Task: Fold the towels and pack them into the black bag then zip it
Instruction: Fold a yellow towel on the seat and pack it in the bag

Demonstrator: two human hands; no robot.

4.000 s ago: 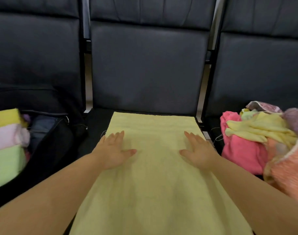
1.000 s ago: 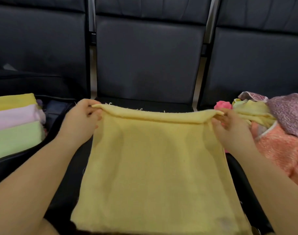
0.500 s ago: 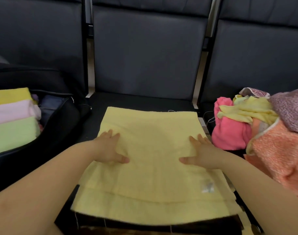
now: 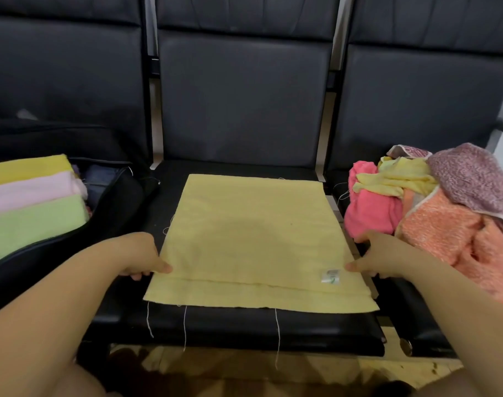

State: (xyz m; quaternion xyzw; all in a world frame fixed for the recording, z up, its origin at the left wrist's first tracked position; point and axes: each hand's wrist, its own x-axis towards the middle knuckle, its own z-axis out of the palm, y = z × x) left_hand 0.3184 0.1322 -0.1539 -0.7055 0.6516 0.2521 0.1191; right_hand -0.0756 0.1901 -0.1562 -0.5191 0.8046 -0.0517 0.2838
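A pale yellow towel (image 4: 253, 239) lies folded in half on the middle black seat, its upper layer a little shorter than the lower, with a small white label near the right front corner. My left hand (image 4: 142, 257) pinches the towel's left edge, thumb on top and fingers under. My right hand (image 4: 373, 257) pinches the right edge the same way. The open black bag (image 4: 112, 204) sits on the left seat with folded yellow, pink and green towels (image 4: 29, 202) stacked in it.
A loose heap of unfolded towels (image 4: 433, 204), pink, yellow, orange and purple, fills the right seat. Black seat backs (image 4: 244, 96) rise behind. Loose threads hang over the seat's front edge (image 4: 238, 330), with brown floor below.
The towel was lifted and folded in half toward me, then pressed flat. My hands have since slid outward from its top to its left and right edges and now pinch them.
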